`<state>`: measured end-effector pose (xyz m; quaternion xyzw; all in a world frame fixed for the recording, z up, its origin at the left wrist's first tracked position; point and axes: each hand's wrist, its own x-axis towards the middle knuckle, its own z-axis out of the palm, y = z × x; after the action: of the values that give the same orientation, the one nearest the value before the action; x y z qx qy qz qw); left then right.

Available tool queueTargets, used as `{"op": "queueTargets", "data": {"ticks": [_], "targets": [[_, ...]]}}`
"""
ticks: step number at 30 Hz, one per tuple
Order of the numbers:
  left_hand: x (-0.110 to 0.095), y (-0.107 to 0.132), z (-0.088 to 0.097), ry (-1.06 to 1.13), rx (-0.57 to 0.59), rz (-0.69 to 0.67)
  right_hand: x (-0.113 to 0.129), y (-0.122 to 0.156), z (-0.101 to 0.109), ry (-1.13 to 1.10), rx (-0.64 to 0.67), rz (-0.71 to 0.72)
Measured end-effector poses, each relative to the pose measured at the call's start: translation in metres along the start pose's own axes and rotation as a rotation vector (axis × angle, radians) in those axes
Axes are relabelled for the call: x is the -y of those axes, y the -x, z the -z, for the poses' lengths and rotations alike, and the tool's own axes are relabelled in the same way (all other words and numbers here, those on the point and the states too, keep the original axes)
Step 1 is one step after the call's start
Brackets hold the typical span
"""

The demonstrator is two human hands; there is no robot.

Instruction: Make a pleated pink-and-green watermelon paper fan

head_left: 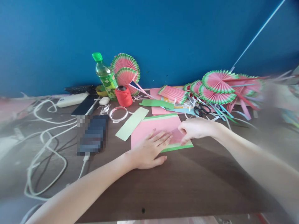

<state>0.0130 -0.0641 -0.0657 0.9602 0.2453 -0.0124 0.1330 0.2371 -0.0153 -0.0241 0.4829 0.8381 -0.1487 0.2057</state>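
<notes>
A pink sheet of paper [154, 126] lies on the table, edged along its far and near sides with pale green and darker green strips. My left hand [149, 151] rests flat on the left part of this sheet, fingers stretched out and thumb apart. Over the sheet's right end, my right hand [197, 128] is curled, its thumb pointing down at the near green edge. No object shows in its bent fingers. Left of the sheet lies a loose pale green paper strip [132, 123]. Behind it is a darker green strip [157, 103].
White tape [118, 114], red string [123, 95] and a green bottle [105, 76] stand beyond. Folded paper fans [218, 81] and black scissors [202, 110] lie at back right. A phone [93, 135] and white cables [48, 143] occupy the left, before a blue wall [149, 37].
</notes>
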Motion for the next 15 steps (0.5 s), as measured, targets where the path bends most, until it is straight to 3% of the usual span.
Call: {"op": "queueTargets", "data": {"ticks": [3, 5, 7, 8, 11, 15], "targets": [[0.0, 0.0, -0.003, 0.013, -0.041, 0.033, 0.001, -0.005, -0.002, -0.17, -0.11, 0.11], [0.001, -0.001, -0.005, 0.043, -0.03, 0.03, 0.007, -0.012, -0.008, -0.269, -0.34, 0.169], [0.001, -0.001, -0.004, 0.09, -0.02, 0.034, 0.017, -0.024, -0.018, -0.237, -0.623, 0.207], [0.002, -0.001, -0.003, 0.123, -0.019, 0.04, 0.021, -0.03, -0.025, -0.201, -0.698, 0.211], [0.004, 0.0, 0.004, 0.291, -0.089, 0.121, 0.03, -0.044, -0.045, -0.172, -0.708, 0.233], [0.011, 0.0, 0.012, 0.491, -0.338, 0.386, 0.031, -0.048, -0.058, -0.136, -0.672, 0.225]]}}
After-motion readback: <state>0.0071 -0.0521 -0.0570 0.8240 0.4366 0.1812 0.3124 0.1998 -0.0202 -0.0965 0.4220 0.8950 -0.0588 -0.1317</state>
